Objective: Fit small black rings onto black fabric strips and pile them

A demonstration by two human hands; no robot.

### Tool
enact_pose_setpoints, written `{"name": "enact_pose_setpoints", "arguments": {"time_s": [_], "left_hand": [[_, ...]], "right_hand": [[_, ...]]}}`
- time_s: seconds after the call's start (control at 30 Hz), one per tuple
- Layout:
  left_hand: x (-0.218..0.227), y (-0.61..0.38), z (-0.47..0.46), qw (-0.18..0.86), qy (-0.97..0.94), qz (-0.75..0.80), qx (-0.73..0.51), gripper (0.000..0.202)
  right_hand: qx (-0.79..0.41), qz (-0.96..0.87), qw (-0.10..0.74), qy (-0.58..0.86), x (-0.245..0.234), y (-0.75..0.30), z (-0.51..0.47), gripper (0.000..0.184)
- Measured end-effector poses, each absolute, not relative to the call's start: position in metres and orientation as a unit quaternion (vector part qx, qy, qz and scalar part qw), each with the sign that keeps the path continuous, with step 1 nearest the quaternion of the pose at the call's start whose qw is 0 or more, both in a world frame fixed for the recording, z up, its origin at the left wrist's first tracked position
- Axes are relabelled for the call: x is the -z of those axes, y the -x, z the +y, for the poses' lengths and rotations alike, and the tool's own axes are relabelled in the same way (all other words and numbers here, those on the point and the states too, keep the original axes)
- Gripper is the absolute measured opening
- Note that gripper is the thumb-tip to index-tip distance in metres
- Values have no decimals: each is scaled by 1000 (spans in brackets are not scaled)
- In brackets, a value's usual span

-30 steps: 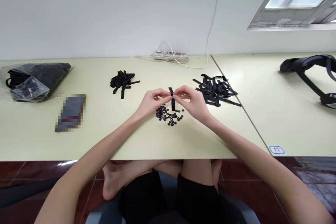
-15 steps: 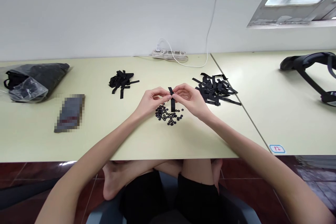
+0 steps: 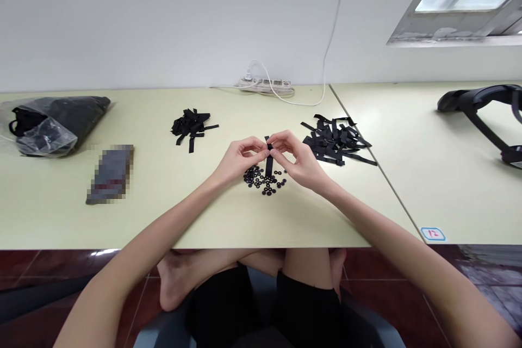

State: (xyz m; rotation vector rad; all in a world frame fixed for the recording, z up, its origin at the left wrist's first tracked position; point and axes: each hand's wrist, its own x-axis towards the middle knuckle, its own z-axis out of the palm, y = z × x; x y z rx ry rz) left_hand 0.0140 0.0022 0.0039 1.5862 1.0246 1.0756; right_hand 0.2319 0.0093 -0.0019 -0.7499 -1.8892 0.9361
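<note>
Between my fingertips hangs a black fabric strap (image 3: 269,166), its long end pointing down toward me. My left hand (image 3: 244,156) pinches it from the left, and my right hand (image 3: 294,157) pinches it from the right, thumbs nearly meeting. Whether a small part sits between the fingertips cannot be made out. Just below my hands, a scatter of small round black rings (image 3: 267,182) lies on the table. To the right of my right hand is a loose pile of black straps (image 3: 336,140). Farther left, beyond my left hand, lies a smaller pile of black straps (image 3: 191,124).
A plastic bag with black contents (image 3: 61,122) lies at the left, near a blurred grey object (image 3: 110,174). A power strip (image 3: 267,86) with a white cable stands against the wall. At the far right is a black headset-like frame (image 3: 481,111). A seam divides the tables.
The strap's upper end shows less above my fingertips, and its lower end hangs slightly lower. Both hands keep their pinch in nearly the same place. The view has shifted slightly.
</note>
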Motion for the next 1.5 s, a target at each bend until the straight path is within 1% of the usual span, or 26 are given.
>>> {"name": "enact_pose_setpoints", "arguments": {"time_s": [0.23,0.4,0.5,0.7,0.97,1.07,1.2,1.3,1.4,1.5], "left_hand": [[-4,-15,2,469,-654,410,-430,44],[-6,-12,4,468,-643,411,-446,44],[-6,-12,6,484,-618,415,-460,46],[-1,-15,7,533,-589,412,-445,43],[-4,-13,6,537,-604,391,-440,39],[-5,-12,7,538,-606,396,-433,39],[-5,-12,5,524,-617,397,-433,40],[-6,-14,0,483,-650,394,-435,42],[-6,-15,-3,451,-666,391,-448,33],[-6,-14,-1,451,-657,387,-463,27]], "right_hand": [[-389,-764,427,289,2,-235,12,16],[-476,-696,454,287,7,-231,18,26],[-489,-681,459,294,10,-229,18,28],[-420,-722,457,306,5,-227,11,25],[-420,-699,475,331,1,-228,11,15],[-395,-699,486,346,1,-230,12,15],[-316,-725,497,356,0,-232,13,14],[-275,-750,488,351,1,-233,13,10],[-230,-775,473,350,5,-233,13,7],[-203,-788,467,345,6,-234,12,8]]}}
